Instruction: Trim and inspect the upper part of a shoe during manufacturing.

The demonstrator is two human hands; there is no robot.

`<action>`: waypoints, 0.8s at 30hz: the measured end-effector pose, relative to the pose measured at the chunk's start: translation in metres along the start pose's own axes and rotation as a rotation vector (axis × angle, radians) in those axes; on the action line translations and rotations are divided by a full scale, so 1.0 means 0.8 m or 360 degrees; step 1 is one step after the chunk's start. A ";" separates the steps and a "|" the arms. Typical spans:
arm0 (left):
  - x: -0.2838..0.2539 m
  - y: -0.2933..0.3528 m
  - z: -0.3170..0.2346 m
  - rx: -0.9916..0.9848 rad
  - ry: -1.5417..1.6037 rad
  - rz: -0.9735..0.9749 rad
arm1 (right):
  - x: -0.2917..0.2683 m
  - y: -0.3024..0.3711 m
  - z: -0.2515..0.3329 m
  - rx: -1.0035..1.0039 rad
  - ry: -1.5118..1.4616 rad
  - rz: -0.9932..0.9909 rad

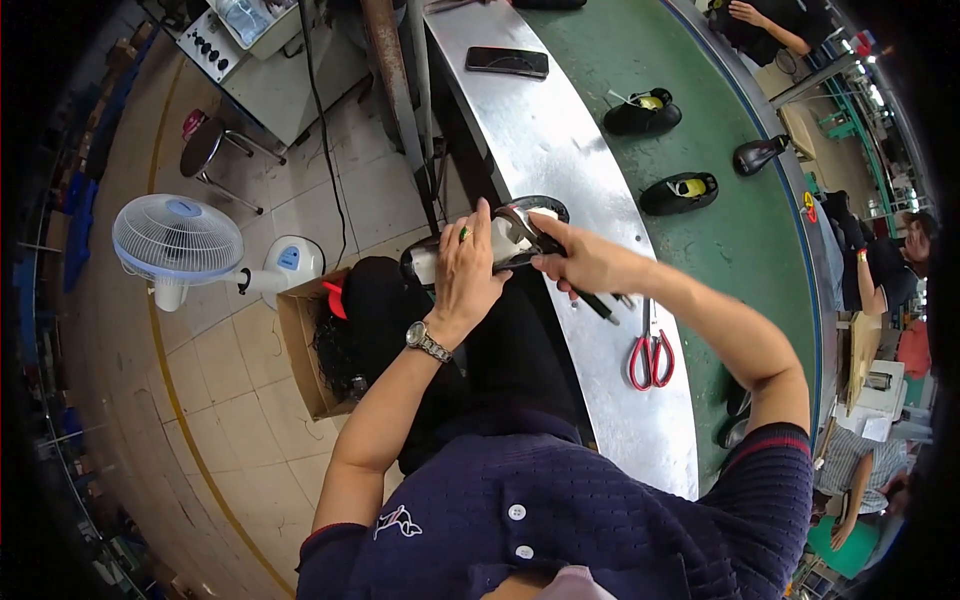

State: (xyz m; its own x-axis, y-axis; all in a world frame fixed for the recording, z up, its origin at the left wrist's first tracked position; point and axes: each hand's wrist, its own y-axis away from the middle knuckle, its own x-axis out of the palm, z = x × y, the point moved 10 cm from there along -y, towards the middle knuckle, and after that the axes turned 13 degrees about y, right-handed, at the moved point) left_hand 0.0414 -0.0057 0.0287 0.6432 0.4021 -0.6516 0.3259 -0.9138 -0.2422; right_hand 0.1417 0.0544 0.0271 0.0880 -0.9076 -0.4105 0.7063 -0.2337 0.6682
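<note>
A shoe [424, 266] with a dark upper and a whitish bottom lies across my lap at the metal table's edge. My left hand [463, 272] is laid over the shoe and grips it, fingers pointing up and away. In my right hand [590, 262] is a pair of pincers [603, 309], its dark handles sticking out below my fingers. The metal head of the pincers meets the shoe just right of my left fingers. Whether the jaws bite on the material cannot be made out.
Red-handled scissors [651, 358] and a black phone [507, 62] lie on the curved metal table [640, 440]. Beyond it, black shoes [680, 194] stand on a green conveyor belt [745, 290]. A cardboard box [300, 345] and a fan [180, 240] are at left. Other people work across the belt.
</note>
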 end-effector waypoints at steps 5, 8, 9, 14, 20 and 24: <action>-0.004 0.006 -0.010 0.0174 -0.0047 -0.0093 | 0.000 0.013 -0.001 -0.0285 0.0451 -0.0580; -0.007 0.011 -0.014 0.0274 -0.0124 -0.0142 | -0.002 0.017 -0.002 -0.0318 0.0539 -0.0695; -0.005 0.012 -0.012 0.0274 -0.0119 -0.0141 | -0.002 0.017 -0.002 -0.0327 0.0594 -0.0695; -0.001 0.021 -0.018 0.0585 -0.0342 -0.0156 | -0.024 0.024 0.017 -0.0204 0.1203 -0.0677; 0.002 0.025 -0.014 0.0695 -0.0534 -0.0184 | -0.077 0.039 0.074 -0.0371 0.0595 -0.0999; 0.007 0.020 -0.020 0.0741 -0.0498 -0.0152 | -0.037 -0.010 0.018 -0.0230 0.0956 -0.0998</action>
State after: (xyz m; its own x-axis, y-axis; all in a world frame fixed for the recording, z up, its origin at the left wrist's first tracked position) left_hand 0.0612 -0.0171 0.0332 0.3667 0.5129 -0.7762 -0.0131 -0.8314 -0.5555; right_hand 0.1235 0.0779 0.0426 -0.0196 -0.2804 -0.9597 0.8270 -0.5440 0.1421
